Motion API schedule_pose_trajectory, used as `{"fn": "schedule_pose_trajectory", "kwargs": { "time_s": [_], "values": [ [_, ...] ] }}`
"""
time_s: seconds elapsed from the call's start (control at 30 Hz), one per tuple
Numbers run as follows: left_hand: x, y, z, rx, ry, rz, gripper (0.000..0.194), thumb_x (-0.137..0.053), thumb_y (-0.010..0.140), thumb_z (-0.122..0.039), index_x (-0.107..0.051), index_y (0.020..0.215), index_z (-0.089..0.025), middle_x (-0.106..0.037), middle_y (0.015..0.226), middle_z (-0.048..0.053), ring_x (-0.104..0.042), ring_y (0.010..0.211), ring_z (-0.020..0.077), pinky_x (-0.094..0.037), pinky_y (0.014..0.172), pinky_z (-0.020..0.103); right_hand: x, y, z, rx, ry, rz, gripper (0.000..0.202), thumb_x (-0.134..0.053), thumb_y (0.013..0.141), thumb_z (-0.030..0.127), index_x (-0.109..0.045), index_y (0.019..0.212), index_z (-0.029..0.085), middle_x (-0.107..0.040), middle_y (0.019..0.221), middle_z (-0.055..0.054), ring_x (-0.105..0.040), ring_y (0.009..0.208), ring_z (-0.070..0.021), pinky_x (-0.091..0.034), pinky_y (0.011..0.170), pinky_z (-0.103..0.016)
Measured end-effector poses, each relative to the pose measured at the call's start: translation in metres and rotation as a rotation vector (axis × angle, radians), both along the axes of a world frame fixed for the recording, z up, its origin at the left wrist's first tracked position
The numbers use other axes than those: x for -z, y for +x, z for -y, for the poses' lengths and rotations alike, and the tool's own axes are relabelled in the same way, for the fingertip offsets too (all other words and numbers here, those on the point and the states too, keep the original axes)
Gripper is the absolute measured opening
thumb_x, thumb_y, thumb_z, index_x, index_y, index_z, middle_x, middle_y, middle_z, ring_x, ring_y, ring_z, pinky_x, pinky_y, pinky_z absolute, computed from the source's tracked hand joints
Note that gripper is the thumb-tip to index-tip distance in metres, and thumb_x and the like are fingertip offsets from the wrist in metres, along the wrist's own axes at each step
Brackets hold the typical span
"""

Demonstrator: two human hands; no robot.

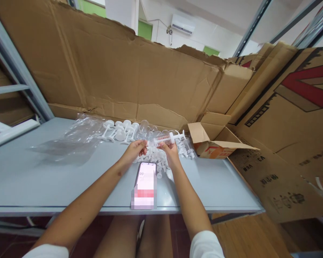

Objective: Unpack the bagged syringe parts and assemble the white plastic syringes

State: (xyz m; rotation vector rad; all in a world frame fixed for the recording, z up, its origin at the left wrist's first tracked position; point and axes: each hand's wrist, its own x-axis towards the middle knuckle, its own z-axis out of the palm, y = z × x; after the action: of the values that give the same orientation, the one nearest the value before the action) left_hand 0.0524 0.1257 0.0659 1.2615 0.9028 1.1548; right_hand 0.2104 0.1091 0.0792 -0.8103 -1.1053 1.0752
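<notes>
My right hand [170, 150] grips a clear syringe-like tube [163, 139] with a white plunger handle at its right end. Reddish markings or rings show along its barrel. Close to the tube's left end, the fingers of my left hand [137, 147] are pinched together; whatever they hold is too small to make out. Beneath both hands spreads a heap of small white caps [153, 156]. Behind my left hand lie several white plungers [120, 132], and beside them clear barrels [143, 129].
A phone [145, 179] with a partly blurred screen lies at the table's front edge. Crumpled clear plastic bags [78, 138] rest at left. An open cardboard box [214, 145] stands at right. Tall cardboard sheets [140, 79] wall off the back of the grey table [43, 182].
</notes>
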Motion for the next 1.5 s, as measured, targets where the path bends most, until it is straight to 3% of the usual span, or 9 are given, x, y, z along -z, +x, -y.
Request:
{"fn": "schedule_pose_trajectory", "kwargs": {
  "time_s": [0.17,0.4,0.57,0.73,0.87,1.0,1.1,1.23,1.5],
  "values": [
    [0.009,-0.004,-0.008,-0.068,-0.095,-0.070,0.049,-0.044,0.070,-0.064,-0.047,0.060,-0.016,-0.047,0.045,-0.001,-0.039,0.040,0.0090,-0.023,0.042,0.022,-0.002,0.002,0.001,0.059,0.044,-0.004,0.041,-0.072,0.058,0.027,-0.050,0.092,0.020,-0.061,0.084,0.000,-0.059,0.079,-0.0154,-0.052,0.069,-0.031],
    [0.020,-0.009,-0.015,-0.311,0.460,-0.513,0.019,-0.061,0.067,-0.041,-0.065,0.072,-0.024,-0.058,0.073,0.003,-0.051,0.074,0.0194,-0.037,0.073,0.028,0.000,0.013,-0.006,0.121,-0.002,-0.047,0.041,-0.069,0.061,0.029,-0.049,0.096,0.020,-0.060,0.093,-0.002,-0.058,0.083,-0.0157,-0.052,0.069,-0.031],
    [0.022,-0.009,-0.018,-0.303,0.535,-0.579,0.020,-0.062,0.067,-0.035,-0.068,0.084,-0.025,-0.060,0.095,0.006,-0.049,0.094,0.0251,-0.031,0.092,0.036,0.003,0.012,-0.008,0.118,-0.021,-0.039,0.041,-0.069,0.060,0.028,-0.050,0.096,0.019,-0.061,0.091,-0.003,-0.058,0.084,-0.0164,-0.051,0.071,-0.031],
    [0.009,-0.010,-0.010,-0.218,0.383,-0.301,0.031,-0.056,0.073,-0.043,-0.065,0.093,-0.022,-0.060,0.102,0.007,-0.051,0.098,0.0228,-0.034,0.090,0.034,-0.001,0.013,-0.003,-0.025,-0.055,-0.080,0.029,-0.064,0.061,0.021,-0.054,0.088,0.019,-0.063,0.091,-0.002,-0.059,0.086,-0.0164,-0.048,0.074,-0.029],
    [-0.002,-0.010,-0.004,0.057,0.152,0.097,0.047,-0.049,0.077,-0.050,-0.058,0.111,-0.019,-0.058,0.115,0.010,-0.048,0.110,0.0238,-0.033,0.093,0.035,-0.006,0.012,0.006,-0.295,-0.149,-0.022,0.029,-0.063,0.066,0.028,-0.054,0.092,0.021,-0.064,0.077,-0.001,-0.061,0.073,-0.0159,-0.048,0.061,-0.027],
    [-0.008,-0.009,0.003,0.305,0.051,0.293,0.053,-0.056,0.072,-0.051,-0.057,0.114,-0.019,-0.057,0.118,0.011,-0.049,0.111,0.0249,-0.036,0.092,0.035,-0.005,0.003,0.013,-0.542,-0.211,0.074,0.033,-0.064,0.066,0.038,-0.056,0.092,0.019,-0.064,0.072,-0.001,-0.059,0.062,-0.0138,-0.045,0.054,-0.024],
    [-0.009,-0.008,0.006,0.309,-0.037,0.343,0.051,-0.063,0.068,-0.048,-0.059,0.110,-0.020,-0.060,0.113,0.011,-0.054,0.103,0.0251,-0.043,0.082,0.033,-0.001,-0.005,0.014,-0.689,-0.257,0.100,0.036,-0.062,0.069,0.043,-0.056,0.093,0.018,-0.064,0.072,-0.002,-0.056,0.053,-0.0112,-0.044,0.052,-0.024],
    [-0.009,-0.006,0.006,0.181,-0.065,0.370,0.045,-0.068,0.064,-0.042,-0.063,0.100,-0.018,-0.063,0.104,0.009,-0.059,0.089,0.0217,-0.045,0.071,0.029,0.005,-0.011,0.012,-0.626,-0.220,0.146,0.035,-0.062,0.069,0.042,-0.056,0.094,0.019,-0.063,0.072,0.000,-0.054,0.053,-0.0099,-0.044,0.049,-0.022],
    [-0.011,0.000,0.006,0.025,-0.045,0.370,0.050,-0.069,0.062,-0.036,-0.055,0.105,-0.017,-0.064,0.097,0.007,-0.059,0.091,0.0187,-0.043,0.079,0.027,0.012,-0.015,0.006,-0.375,-0.144,0.254,0.035,-0.064,0.067,0.044,-0.060,0.091,0.019,-0.059,0.065,0.001,-0.051,0.053,-0.0103,-0.042,0.042,-0.020]
  ]
}}
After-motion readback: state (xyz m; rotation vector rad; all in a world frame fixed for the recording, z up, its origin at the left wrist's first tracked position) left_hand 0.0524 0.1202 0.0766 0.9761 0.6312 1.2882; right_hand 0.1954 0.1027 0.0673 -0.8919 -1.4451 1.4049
